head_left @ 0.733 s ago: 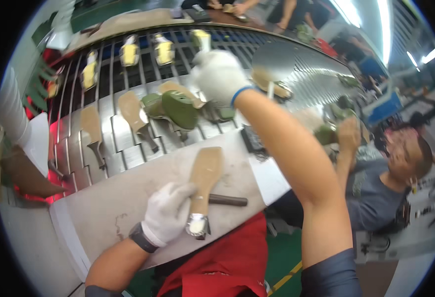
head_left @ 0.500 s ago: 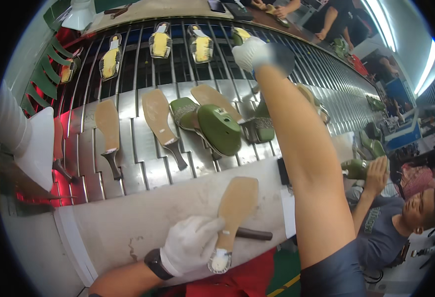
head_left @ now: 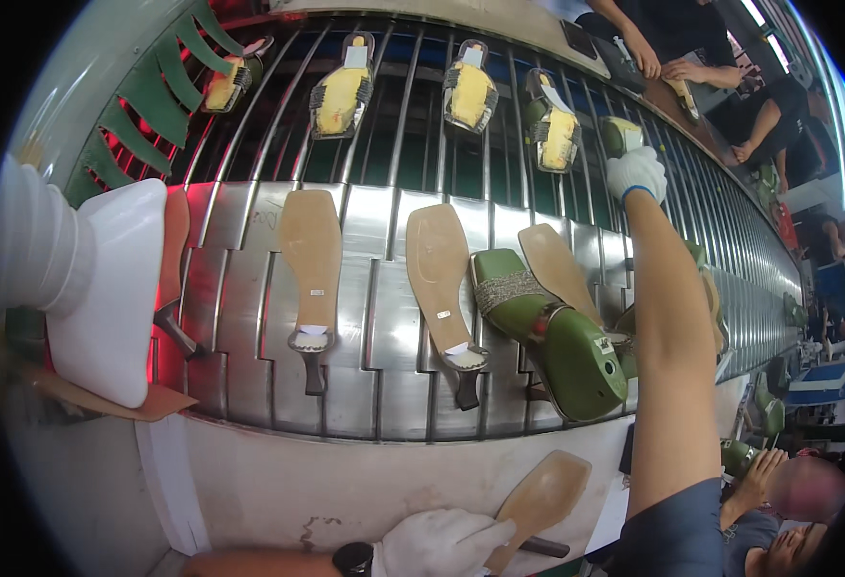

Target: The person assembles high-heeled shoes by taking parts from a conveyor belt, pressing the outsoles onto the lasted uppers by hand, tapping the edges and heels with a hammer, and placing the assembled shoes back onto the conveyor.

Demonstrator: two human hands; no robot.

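Observation:
In the near foreground my left hand [head_left: 441, 543], in a white glove, is closed on the narrow end of a tan shoe sole [head_left: 545, 490]; the glove hides its heel end. My right arm stretches far across the conveyor. At the rollers my right hand [head_left: 637, 175], also gloved, grips the near end of a green shoe upper [head_left: 622, 135]; its fingertips are partly hidden. To the left on the rollers lie yellow-bottomed lasted uppers [head_left: 340, 101]. Nearer, on steel plates, rest heeled tan soles [head_left: 310, 255] and a green platform sandal [head_left: 557, 337] with a glittery strap.
A white funnel-shaped duct [head_left: 114, 288] stands at the left, beside green curtain strips [head_left: 163, 87] lit red. A dark rod [head_left: 544, 547] lies under the held sole on the pale ledge [head_left: 278, 471]. Co-workers' hands [head_left: 682, 72] handle shoe parts beyond the conveyor; another person holds a green shoe at right.
The view has shifted, so the conveyor and shoes appear farther right and lower. The green upper at my right hand now shows more green and less yellow. My left hand stays on the sole.

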